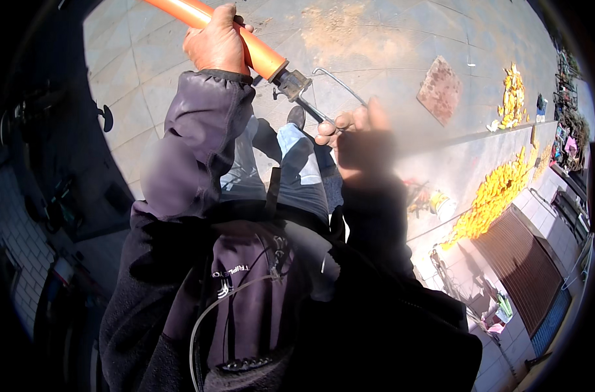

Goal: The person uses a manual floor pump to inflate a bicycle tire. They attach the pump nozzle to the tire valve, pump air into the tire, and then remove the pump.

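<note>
An orange grease gun [265, 55] slants across the upper middle of the head view, its barrel running out at the top edge. My left hand [216, 42] is wrapped round the barrel, thumb and fingers closed. At the barrel's lower end is a grey metal head [292, 85], with a straight metal rod [314, 110] reaching toward my right hand [363, 134]. That hand is smeared by motion and partly in shadow, but its fingertips curl round the rod. A thin bent metal pipe [340, 81], hooked at its far end, passes beside the right fingers; where it joins is hidden.
Heaps of yellow corn cobs [497, 196] lie on the paved ground at the right. Nearby are a brown ribbed panel [516, 261], a white bucket [442, 204] and a reddish flat slab [440, 91]. Dark machinery [49, 189] stands in shadow at the left.
</note>
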Motion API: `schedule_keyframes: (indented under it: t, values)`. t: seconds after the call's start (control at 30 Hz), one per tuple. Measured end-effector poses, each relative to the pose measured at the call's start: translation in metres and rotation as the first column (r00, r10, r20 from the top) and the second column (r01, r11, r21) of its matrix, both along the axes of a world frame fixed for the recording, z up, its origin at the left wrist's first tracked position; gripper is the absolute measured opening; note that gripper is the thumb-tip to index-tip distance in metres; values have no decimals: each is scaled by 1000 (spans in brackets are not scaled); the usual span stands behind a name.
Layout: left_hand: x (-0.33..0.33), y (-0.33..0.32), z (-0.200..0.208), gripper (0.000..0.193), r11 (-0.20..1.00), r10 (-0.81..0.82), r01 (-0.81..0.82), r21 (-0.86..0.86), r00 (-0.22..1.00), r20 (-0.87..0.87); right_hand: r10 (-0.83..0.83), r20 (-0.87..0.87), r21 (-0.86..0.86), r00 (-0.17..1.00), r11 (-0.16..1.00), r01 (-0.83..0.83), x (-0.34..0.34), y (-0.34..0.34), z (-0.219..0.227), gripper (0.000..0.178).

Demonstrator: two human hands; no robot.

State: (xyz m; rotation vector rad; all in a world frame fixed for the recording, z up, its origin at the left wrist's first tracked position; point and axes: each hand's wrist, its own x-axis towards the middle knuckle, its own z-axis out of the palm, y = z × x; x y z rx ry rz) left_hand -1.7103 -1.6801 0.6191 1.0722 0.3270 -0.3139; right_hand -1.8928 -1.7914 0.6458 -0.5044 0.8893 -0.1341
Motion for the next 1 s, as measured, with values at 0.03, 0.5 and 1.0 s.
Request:
schedule_keyframes:
  t: [0.03,0.5,1.0]
  values:
    - [-1,-1,5,18,1000,1,-1,-24,1000,-11,4,-67,22,998,1000,-2,3,-1,2,43]
    - [7,-11,-39,24,967,154,-153,202,988,13,1,-185,88,983,996,15,-1,-3,-11,39]
    - [15,-5,-43,37,994,79,-57,95,966,-247,-31,-72,56,997,998,35,-13,-1,-12,36]
